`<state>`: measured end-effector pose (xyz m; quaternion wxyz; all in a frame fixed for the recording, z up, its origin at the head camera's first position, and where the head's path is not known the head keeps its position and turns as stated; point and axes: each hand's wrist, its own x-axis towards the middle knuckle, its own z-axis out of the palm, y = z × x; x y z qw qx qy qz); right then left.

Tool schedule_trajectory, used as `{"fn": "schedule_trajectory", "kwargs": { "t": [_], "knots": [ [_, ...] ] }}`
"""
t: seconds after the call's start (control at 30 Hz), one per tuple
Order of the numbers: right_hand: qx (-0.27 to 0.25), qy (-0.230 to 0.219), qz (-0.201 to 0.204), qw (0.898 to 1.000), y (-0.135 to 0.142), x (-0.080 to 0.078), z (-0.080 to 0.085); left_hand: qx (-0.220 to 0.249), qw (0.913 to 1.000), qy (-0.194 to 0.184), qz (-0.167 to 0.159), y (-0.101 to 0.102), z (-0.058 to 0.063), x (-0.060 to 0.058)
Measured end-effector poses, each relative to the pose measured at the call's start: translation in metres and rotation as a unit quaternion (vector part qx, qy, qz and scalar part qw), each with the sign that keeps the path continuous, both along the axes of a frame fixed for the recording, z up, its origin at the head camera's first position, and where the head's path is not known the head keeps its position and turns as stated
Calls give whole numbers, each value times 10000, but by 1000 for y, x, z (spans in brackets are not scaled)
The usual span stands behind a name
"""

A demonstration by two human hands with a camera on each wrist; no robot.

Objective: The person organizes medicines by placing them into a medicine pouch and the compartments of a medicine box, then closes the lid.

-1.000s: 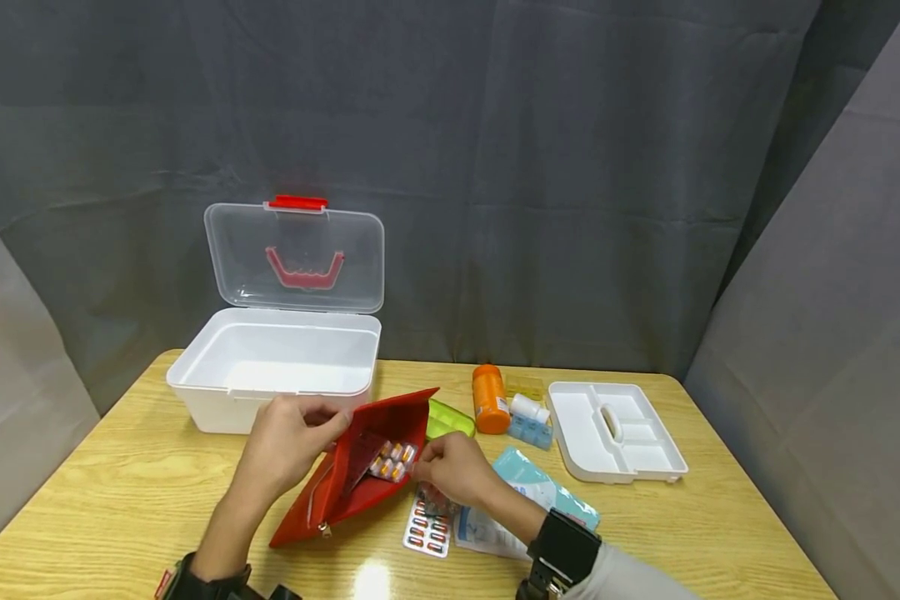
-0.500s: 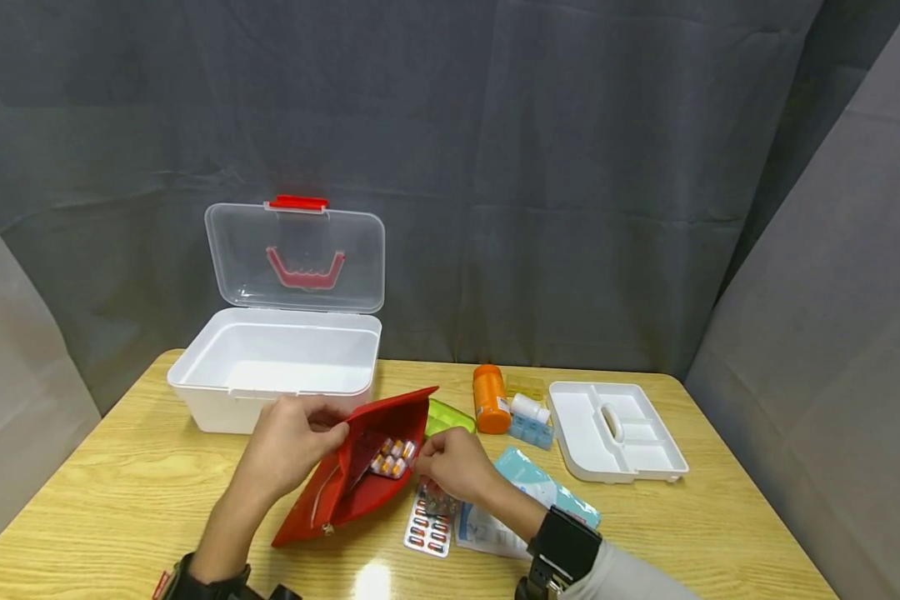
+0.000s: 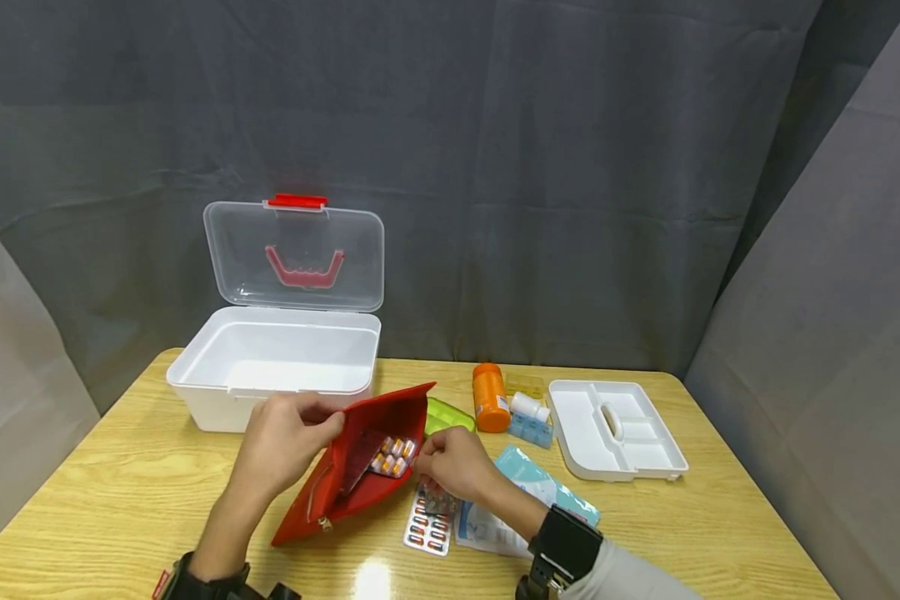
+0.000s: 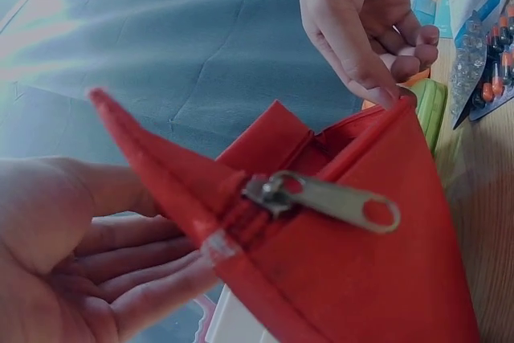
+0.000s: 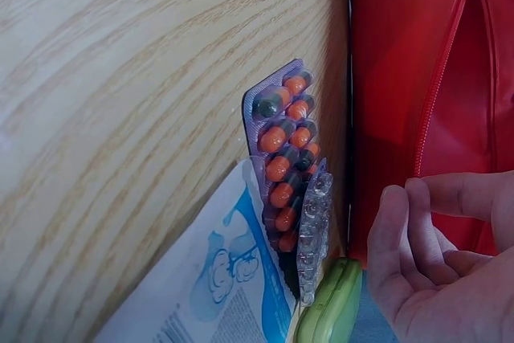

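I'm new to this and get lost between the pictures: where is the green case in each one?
Head: the green case is below the centre, partly hidden behind the red pouch.
Left wrist: right of centre in the upper half, peeking out beyond the pouch.
Right wrist: at the bottom edge, right of centre, partly in view.
Shared landmark: the red pouch, close to it in every view.

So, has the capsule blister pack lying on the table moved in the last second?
No. In the head view, the blister pack shows no visible shift against the white tray in any direction.
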<state>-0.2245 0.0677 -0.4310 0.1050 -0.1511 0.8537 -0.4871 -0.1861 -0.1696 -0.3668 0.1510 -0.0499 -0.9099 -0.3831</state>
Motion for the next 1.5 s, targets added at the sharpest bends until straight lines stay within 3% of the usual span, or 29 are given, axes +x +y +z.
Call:
{"fn": "schedule_trajectory", "kwargs": {
  "t": [0.3, 0.6, 0.83, 1.07, 1.5],
  "knots": [
    [57, -37, 202, 9998, 2, 0, 2, 93, 9999, 142, 28, 1, 1, 0],
    [671, 307, 662, 9951, 4, 2, 1, 18, 9996, 265, 83, 1, 0, -1],
    [1224, 579, 691, 9884, 6, 2, -7, 98, 9997, 201, 79, 2, 0, 0],
    [1444, 725, 752, 9840, 10, 0, -12, 355, 9993, 49, 56, 3, 2, 1],
    [1918, 552, 622, 9779, 20, 2, -8, 520, 9986, -55, 22, 4, 2, 2]
  ]
}}
